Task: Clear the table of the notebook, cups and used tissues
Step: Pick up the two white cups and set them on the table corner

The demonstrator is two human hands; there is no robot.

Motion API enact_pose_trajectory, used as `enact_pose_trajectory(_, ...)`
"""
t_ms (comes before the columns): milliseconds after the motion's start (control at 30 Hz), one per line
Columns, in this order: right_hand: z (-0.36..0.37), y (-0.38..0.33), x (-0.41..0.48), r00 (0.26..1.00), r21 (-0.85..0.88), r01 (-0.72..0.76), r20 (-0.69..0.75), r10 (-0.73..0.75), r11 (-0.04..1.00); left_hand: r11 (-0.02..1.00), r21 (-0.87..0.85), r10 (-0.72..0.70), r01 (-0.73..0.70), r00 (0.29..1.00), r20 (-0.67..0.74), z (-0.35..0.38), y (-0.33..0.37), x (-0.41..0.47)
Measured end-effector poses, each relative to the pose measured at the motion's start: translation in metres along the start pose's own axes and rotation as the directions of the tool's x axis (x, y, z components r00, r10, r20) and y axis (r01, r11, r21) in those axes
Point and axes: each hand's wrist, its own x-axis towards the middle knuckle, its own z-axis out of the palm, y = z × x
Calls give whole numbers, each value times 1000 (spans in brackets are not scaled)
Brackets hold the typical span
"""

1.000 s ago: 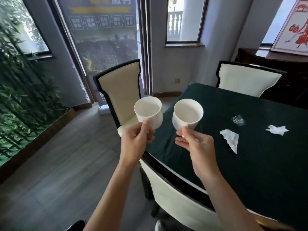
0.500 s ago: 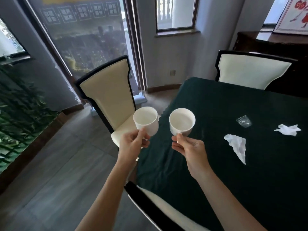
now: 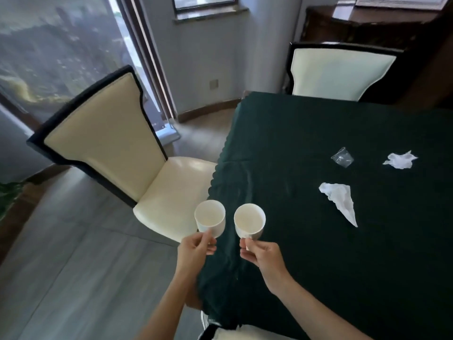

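Note:
I hold two white cups side by side at the table's left edge. My left hand (image 3: 196, 249) grips the left cup (image 3: 210, 217), which hangs just off the table over the chair seat. My right hand (image 3: 262, 253) grips the right cup (image 3: 250, 222) above the dark green tablecloth (image 3: 306, 253). Both cups look empty. On the cloth lie a long crumpled tissue (image 3: 340, 201), a smaller crumpled tissue (image 3: 400, 160) and a scrap of clear plastic wrapper (image 3: 342, 157). No notebook is in view.
A cream chair with a dark frame (image 3: 117, 146) stands at the table's left side. Another cream chair (image 3: 340, 72) stands at the far end, and a chair back (image 3: 230, 333) shows at the bottom edge. A dark wooden sideboard (image 3: 367, 28) fills the back right. Grey floor (image 3: 61, 266) lies left.
My view has tilted down and swung right toward the table. Both hands with their cups have sunk lower in the frame and stay side by side.

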Motion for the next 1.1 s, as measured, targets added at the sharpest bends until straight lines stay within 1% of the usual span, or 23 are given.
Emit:
enact_pose_trajectory(133, 12, 18, 14, 998, 43, -39, -48, 41, 998, 996, 88, -16, 10, 998, 68, 0, -17, 23)
enact_pose_trajectory(300, 20, 35, 21, 993, 100, -64, -95, 73, 993, 992, 128, -27, 8, 988, 153, 1, -38, 37)
enact_pose_trajectory(433, 17, 46, 21, 988, 86, -84, -122, 94, 993, 987, 160, -22, -11, 979, 202, 2, -49, 40)
enact_pose_trajectory(567, 15, 54, 20, 990, 53, -86, -111, 91, 995, 989, 150, -37, 0, 969, 244, 2, -52, 42)
enact_pose_trajectory(733, 14, 52, 18, 991, 30, -79, -108, 82, 996, 993, 105, -77, 52, 965, 251, 3, -57, 36)
enact_pose_trajectory(933, 16, 51, 15, 978, 0, -69, -196, 67, 998, 993, 78, -104, 88, 967, 233, 3, -57, 32)
enact_pose_trajectory(1100, 13, 51, 13, 975, -74, -53, -219, 35, 996, 989, 73, -139, 126, 969, 206, 5, -52, 29)
